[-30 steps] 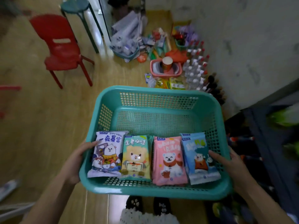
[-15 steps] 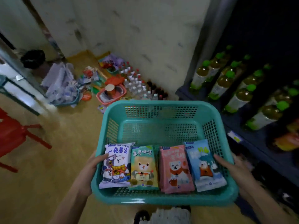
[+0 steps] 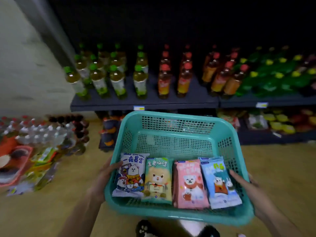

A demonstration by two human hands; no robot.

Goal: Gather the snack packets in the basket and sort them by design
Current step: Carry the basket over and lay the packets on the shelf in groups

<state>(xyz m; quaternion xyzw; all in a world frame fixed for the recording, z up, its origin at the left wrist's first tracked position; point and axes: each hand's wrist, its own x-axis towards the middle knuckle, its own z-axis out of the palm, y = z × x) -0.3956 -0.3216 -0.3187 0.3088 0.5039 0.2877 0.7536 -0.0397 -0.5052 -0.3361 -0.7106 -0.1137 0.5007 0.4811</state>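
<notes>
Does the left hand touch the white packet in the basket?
Touching. The head view shows the left hand with its thumb over the rim of the basket, the tip resting on the white packet at its left edge.

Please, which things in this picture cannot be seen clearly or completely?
Head view only.
- Left hand and right hand: some fingers hidden by the basket walls.
- Anything beneath the blue packet and pink packet: covered by them.
- Price label on the shelf: too blurred to read.
- Floor bottles at left: motion-blurred.
- Shoes: cut by the bottom edge.
</notes>
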